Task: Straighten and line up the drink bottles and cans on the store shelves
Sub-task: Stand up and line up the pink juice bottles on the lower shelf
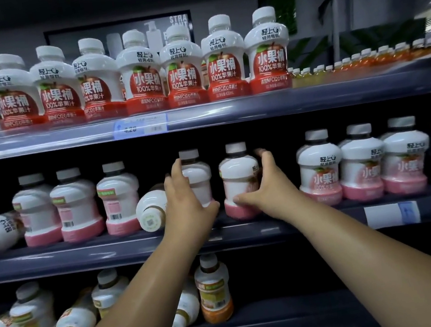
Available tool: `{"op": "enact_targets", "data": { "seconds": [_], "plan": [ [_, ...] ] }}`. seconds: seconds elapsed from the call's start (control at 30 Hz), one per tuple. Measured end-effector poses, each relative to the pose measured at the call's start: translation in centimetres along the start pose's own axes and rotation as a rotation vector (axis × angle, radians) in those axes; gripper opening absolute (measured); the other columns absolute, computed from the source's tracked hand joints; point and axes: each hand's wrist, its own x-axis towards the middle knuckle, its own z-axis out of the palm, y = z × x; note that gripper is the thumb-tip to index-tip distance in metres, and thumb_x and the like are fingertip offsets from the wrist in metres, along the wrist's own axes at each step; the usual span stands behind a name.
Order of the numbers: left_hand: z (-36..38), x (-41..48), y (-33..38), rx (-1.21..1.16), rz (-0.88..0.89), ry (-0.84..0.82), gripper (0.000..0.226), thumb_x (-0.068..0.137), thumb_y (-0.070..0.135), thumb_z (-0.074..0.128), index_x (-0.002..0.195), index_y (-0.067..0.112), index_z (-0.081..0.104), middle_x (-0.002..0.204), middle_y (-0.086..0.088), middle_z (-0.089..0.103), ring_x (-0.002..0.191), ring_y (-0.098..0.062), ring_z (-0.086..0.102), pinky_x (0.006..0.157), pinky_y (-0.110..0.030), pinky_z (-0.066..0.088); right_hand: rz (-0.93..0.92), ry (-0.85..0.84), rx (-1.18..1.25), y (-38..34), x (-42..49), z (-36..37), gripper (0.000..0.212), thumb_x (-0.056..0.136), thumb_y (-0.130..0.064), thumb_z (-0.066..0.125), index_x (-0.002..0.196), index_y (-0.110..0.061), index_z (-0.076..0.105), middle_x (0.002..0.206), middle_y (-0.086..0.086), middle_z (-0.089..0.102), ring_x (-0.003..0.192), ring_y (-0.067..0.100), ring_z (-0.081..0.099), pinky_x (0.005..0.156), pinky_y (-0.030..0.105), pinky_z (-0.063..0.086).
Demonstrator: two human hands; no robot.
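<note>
Head view: nearest the camera, both bare forearms reach up past the bottom shelf (264, 323), where orange bottles (213, 286) stand and lie jumbled below the left hand. On the middle shelf (81, 257) the left hand (185, 197) grips the left pink bottle (199, 177), fingers curled round its side and thumb across its lower front. Just beside it, the right hand (266, 183) grips the right pink bottle (239, 176), thumb on the pink base and fingers wrapped round the far side. Both bottles stand upright, labels turned away. A toppled bottle (150, 208) lies touching the left hand's outer edge, cap pointing toward the camera. Right of the right hand, three front-facing pink bottles (362, 164) stand together. Above both hands, red apple-juice bottles (182, 72) line the top shelf (228, 111).
</note>
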Motion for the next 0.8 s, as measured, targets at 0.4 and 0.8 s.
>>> {"op": "enact_targets", "data": {
  "seconds": [0.4, 0.8],
  "plan": [
    [1.8, 2.1, 0.1, 0.019, -0.181, -0.126, 0.113, 0.066, 0.038, 0.088, 0.147, 0.016, 0.013, 0.132, -0.016, 0.051, 0.121, -0.033, 0.051, 0.097, -0.044, 0.046, 0.027, 0.053, -0.132, 0.9, -0.8, 0.0, 0.134, 0.062, -0.054, 0.086, 0.153, -0.034, -0.009, 0.149, 0.009, 0.045, 0.125, 0.027, 0.054, 0.102, 0.036, 0.044],
    [0.3, 2.1, -1.7, -0.127, -0.139, -0.273, 0.099, 0.049, 0.057, 0.087, 0.125, 0.032, 0.028, 0.116, 0.012, 0.056, 0.105, -0.010, 0.058, 0.087, -0.032, 0.047, 0.012, 0.053, -0.132, 1.9, -1.0, -0.1, 0.135, 0.053, -0.060, 0.087, 0.149, -0.043, -0.007, 0.149, 0.004, 0.042, 0.128, 0.020, 0.049, 0.099, 0.028, 0.039]
  ]
}}
